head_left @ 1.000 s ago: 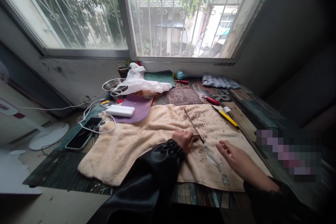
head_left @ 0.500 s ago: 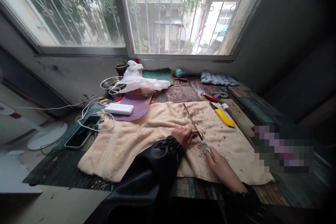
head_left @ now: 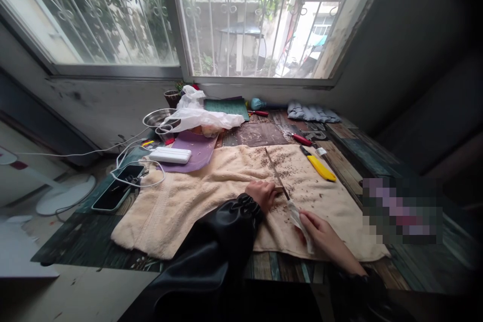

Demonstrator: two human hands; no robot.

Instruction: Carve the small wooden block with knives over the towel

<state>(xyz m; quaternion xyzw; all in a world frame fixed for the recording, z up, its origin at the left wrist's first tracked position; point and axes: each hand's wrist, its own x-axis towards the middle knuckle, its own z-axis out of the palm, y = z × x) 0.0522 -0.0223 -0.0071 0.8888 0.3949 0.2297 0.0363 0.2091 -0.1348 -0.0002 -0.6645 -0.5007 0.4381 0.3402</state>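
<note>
Left hand (head_left: 261, 195): curled over small wooden piece (head_left: 278, 189), protruding at 3 o'clock. Right hand (head_left: 319, 230): pinching wrapped handle (head_left: 293, 210) of thin tool (head_left: 275, 171), aimed 11 o'clock. Risk: soft towel (head_left: 169, 206) bunching, piece slipping, tool skidding onto fingers.

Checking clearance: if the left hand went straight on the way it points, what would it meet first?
Probably the tool, just past the end of the wood that the left hand holds; depth is unclear, so wood and tool may already touch.
</note>
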